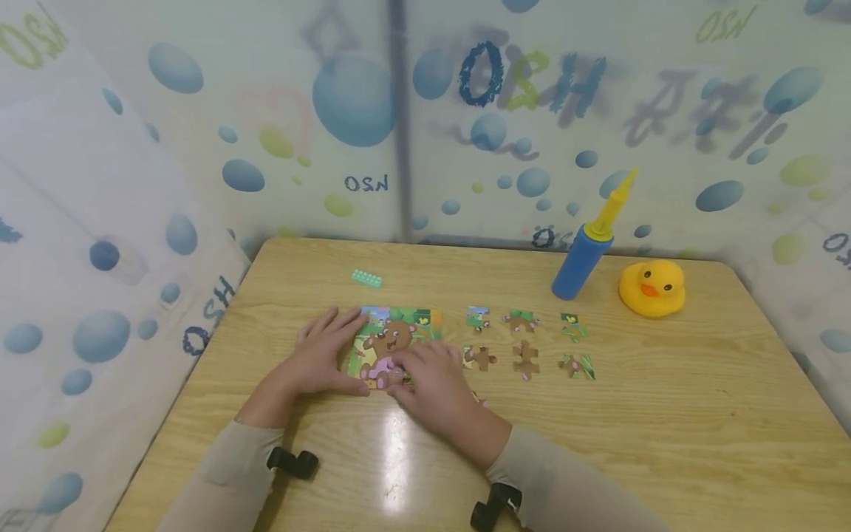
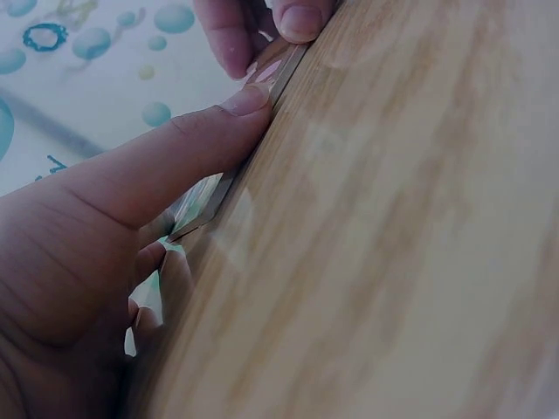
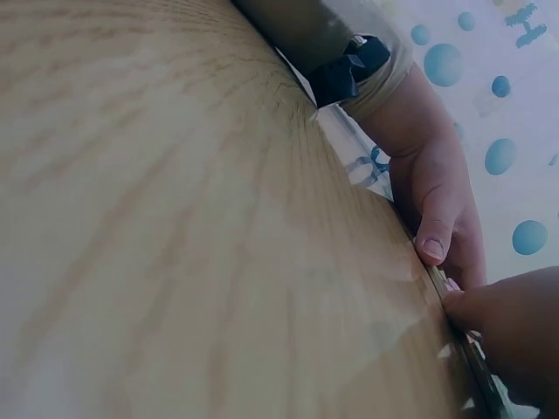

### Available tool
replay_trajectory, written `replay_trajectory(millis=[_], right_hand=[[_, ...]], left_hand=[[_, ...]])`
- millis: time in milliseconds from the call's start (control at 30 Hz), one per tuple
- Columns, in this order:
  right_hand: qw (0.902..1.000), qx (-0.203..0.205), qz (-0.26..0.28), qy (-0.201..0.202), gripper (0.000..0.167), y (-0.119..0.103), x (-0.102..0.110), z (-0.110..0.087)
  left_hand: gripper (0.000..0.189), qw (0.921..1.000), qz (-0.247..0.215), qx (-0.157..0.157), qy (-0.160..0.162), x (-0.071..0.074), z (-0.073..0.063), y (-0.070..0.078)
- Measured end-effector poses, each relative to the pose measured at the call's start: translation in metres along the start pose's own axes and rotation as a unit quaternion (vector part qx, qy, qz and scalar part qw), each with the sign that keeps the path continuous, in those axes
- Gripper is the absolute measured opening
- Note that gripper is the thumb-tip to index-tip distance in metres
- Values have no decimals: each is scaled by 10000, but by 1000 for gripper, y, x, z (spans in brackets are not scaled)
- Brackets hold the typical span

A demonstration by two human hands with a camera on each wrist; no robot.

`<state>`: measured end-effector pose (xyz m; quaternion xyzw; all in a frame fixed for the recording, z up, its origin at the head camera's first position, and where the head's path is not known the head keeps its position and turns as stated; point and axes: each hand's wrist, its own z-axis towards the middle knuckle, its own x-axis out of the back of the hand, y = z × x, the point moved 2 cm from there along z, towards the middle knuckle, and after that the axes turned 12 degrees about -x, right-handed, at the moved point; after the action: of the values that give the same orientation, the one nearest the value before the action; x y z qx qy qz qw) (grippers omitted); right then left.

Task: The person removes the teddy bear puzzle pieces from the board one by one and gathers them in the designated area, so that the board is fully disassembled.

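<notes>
A bear jigsaw puzzle [image 1: 392,332] lies on the table, partly covered by both hands. My left hand [image 1: 322,355] is spread along its left side, with the fingers at the upper left and the thumb at the lower edge. In the left wrist view, the thumb [image 2: 188,157] is nearly straight and touches the puzzle's rim. My right hand [image 1: 435,384] is over the lower right part, its thumb and index finger pinching a small puzzle piece [image 1: 404,375], mostly hidden by the fingers. Several loose puzzle pieces [image 1: 526,360] lie to the right; one is partly behind the right hand.
A teal toy brick [image 1: 367,278] lies behind the puzzle. At the back right stand a blue and yellow hand pump [image 1: 582,258] and a yellow rubber duck [image 1: 653,290]. The wooden table [image 1: 665,436] meets a bubble-patterned curtain [image 1: 299,199] at the back.
</notes>
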<state>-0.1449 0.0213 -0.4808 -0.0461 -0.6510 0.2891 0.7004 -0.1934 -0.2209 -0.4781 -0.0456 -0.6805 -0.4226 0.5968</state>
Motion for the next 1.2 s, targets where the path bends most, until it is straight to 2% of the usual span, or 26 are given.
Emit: replay_trajectory(millis=[167, 333, 533, 700, 933, 1200], right_hand=[[9960, 579, -276, 630, 37, 1, 1, -2], [9891, 959, -312, 1074, 30, 3, 1, -2], [9808, 1252, 137, 1491, 29, 9, 5, -7], [9776, 1347, 428, 1561, 33, 16, 9, -12], [9774, 1364, 375, 1573, 35, 26, 15, -20], [9771, 1310, 409, 1625, 32, 46, 28, -41]], left_hand=[[129, 10000, 35, -14, 0, 0, -1, 0], [129, 9998, -19, -112, 133, -1, -2, -1], [131, 9995, -33, -231, 214, -2, -2, -2], [131, 9999, -5, -140, 90, -4, 0, 0], [132, 10000, 14, -17, 14, -2, 0, 1], [131, 10000, 17, -12, -19, -1, 0, 0]])
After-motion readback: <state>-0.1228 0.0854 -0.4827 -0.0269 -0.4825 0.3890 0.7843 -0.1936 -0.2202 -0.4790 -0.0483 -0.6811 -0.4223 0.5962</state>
